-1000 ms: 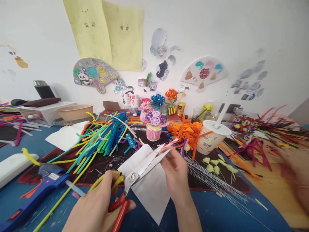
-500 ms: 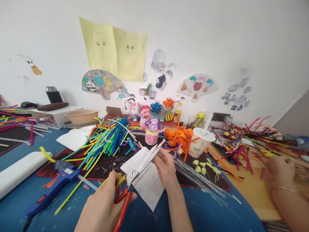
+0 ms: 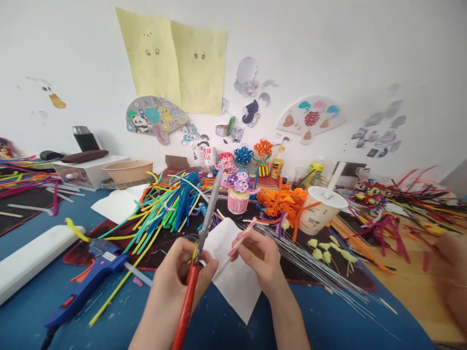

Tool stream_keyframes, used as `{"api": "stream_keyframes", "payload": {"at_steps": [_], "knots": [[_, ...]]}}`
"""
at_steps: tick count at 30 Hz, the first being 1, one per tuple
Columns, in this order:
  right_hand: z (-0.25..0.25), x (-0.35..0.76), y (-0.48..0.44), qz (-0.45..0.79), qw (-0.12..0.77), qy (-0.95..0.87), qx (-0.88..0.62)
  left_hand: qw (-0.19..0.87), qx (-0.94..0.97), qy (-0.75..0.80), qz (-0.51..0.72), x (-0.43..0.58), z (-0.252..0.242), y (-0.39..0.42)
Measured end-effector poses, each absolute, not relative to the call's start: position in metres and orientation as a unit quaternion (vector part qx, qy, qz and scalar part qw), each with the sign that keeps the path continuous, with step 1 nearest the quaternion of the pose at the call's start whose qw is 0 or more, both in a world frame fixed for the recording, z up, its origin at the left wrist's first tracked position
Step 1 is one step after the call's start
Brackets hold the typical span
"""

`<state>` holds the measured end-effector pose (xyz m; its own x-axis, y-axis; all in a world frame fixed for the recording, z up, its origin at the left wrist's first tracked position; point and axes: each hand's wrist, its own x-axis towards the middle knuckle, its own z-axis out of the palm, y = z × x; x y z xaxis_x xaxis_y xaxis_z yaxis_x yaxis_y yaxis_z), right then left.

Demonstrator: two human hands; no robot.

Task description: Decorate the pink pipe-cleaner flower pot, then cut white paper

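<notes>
My left hand (image 3: 173, 274) is closed around a pair of scissors (image 3: 208, 216) with red handles. The blades look shut and point up and away from me. A bit of yellow shows beside the fingers, but its kind is mostly hidden. Between the fingertips of my right hand (image 3: 264, 262) is a pinched length of pale pink pipe cleaner (image 3: 243, 236). Both hands hover above a white sheet of paper (image 3: 239, 296). Just beyond them stands a pink pot of purple pipe-cleaner flowers (image 3: 239, 201).
A blue glue gun (image 3: 89, 282) lies at left, near bundled pipe cleaners (image 3: 182, 204). Thin wires (image 3: 310, 262), orange pipe-cleaner pieces (image 3: 284, 199) and a lidded paper cup (image 3: 321, 211) sit to the right. Another person's blurred hand (image 3: 454, 262) is at the far right.
The scissors have swung upright, away from the pink pipe cleaner, and their blades have come together. The view has shifted slightly, and the other person's hand has moved right.
</notes>
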<state>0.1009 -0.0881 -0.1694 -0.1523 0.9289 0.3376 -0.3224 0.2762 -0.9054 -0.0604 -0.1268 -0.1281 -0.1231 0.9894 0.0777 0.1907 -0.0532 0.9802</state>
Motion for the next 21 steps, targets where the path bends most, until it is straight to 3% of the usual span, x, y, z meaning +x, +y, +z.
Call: {"api": "stream_keyframes", "payload": {"at_steps": [9, 21], "knots": [[-0.172, 0.101, -0.087, 0.493, 0.574, -0.553, -0.349, 0.485, 0.557, 0.441, 0.509, -0.038, -0.129, -0.086], [-0.175, 0.099, -0.089, 0.399, 0.549, -0.586, -0.442, 0.463, 0.504, 0.495, 0.536, -0.032, -0.147, -0.084]]}}
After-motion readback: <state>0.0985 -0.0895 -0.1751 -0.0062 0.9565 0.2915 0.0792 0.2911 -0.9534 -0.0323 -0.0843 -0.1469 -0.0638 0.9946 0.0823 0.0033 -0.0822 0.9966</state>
